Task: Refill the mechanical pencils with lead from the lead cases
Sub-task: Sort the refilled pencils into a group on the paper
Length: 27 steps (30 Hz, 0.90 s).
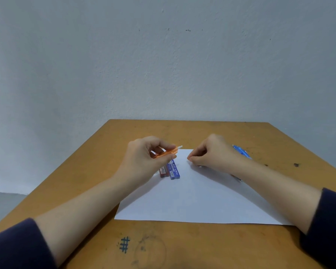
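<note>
My left hand (145,155) grips the orange pencil (166,152) above the paper sheet's (198,195) far left corner (where the red lead case (164,171) and blue lead case (174,170) lie), while my right hand (211,152) rests at the sheet's far edge, fingertips (189,158) pinched together, possibly on something too fine to see.

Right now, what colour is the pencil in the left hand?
The pencil is orange, seen in the head view.

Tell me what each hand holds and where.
The left hand pinches the orange mechanical pencil mid-barrel, white end sticking out. The right hand has its fingertips pinched together; whether they hold anything cannot be told.
</note>
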### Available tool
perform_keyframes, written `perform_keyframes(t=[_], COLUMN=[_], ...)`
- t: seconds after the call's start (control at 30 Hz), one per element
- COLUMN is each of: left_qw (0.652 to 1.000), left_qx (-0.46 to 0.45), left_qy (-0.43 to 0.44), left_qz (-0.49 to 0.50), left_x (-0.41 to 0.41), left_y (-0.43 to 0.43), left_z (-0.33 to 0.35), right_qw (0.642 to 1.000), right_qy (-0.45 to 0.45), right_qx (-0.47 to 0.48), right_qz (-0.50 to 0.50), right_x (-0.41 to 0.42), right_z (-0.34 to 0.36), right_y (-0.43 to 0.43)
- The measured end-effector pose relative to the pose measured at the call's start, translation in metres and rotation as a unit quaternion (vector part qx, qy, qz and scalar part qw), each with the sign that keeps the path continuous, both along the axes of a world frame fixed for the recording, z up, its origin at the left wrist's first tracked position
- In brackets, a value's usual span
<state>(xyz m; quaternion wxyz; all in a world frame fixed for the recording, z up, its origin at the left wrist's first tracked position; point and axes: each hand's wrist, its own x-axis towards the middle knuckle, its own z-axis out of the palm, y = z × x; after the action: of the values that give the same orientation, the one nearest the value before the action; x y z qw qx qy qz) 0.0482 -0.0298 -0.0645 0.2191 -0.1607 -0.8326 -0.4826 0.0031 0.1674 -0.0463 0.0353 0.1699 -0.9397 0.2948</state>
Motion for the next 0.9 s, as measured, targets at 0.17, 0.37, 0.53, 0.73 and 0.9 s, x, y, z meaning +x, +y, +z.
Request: perform_keyframes(t=[0.17,0.37,0.53,0.73,0.9], left_qw=[1.000,1.000,1.000,1.000,1.000], left_qx=[-0.002,0.002,0.008,0.006,0.004], left_qy=[0.000,-0.003,-0.008,-0.003,0.001], left_qz=[0.001,0.009,0.013,0.013,0.008], left_x=[-0.001,0.000,0.000,0.001,0.001], left_y=[-0.001,0.000,0.000,0.000,0.000], left_z=[0.000,0.001,0.002,0.002,0.002], right_qw=[0.979,0.932,0.920,0.928,0.929], right_qy=[-0.019,-0.071,-0.083,-0.067,-0.060], right_qx=[-0.201,-0.353,-0.378,-0.362,-0.359], right_qz=[0.018,0.054,0.057,0.061,0.068], right_x=[0.000,0.006,0.010,0.011,0.012], right_z=[0.005,0.013,0.015,0.016,0.016], right_y=[0.001,-0.003,-0.006,-0.006,-0.007])
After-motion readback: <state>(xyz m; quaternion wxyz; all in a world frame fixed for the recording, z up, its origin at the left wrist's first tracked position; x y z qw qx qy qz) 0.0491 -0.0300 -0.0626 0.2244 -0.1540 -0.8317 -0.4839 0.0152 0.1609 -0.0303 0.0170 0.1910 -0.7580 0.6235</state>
